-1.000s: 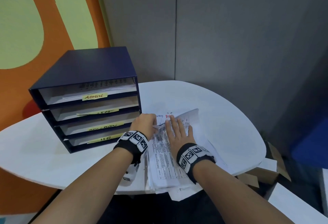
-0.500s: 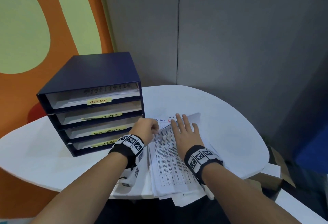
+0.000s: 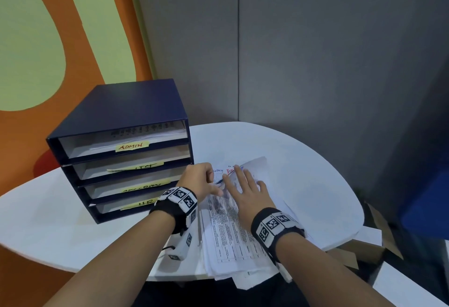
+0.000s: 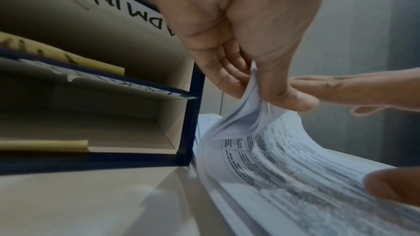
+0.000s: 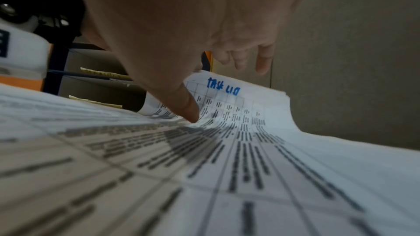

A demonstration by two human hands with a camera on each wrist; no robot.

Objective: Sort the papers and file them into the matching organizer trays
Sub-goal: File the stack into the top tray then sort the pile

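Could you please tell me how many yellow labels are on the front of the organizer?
4, one per tray: ADMIN label on top, second label, third label, bottom label partly hidden by the left hand.

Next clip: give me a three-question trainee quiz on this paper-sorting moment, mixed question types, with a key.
1. True or false: the left hand pinches the lifted corner of the top printed sheet of the paper stack.
2. Multiple choice: the right hand is
A. gripping a pen
B. lying flat with straight fingers on the stack
C. inside a tray
3. Fill in: the yellow label on the top tray of the dark blue four-tray organizer on the white round table reads ____.

Key: 1 true; 2 B; 3 ADMIN.
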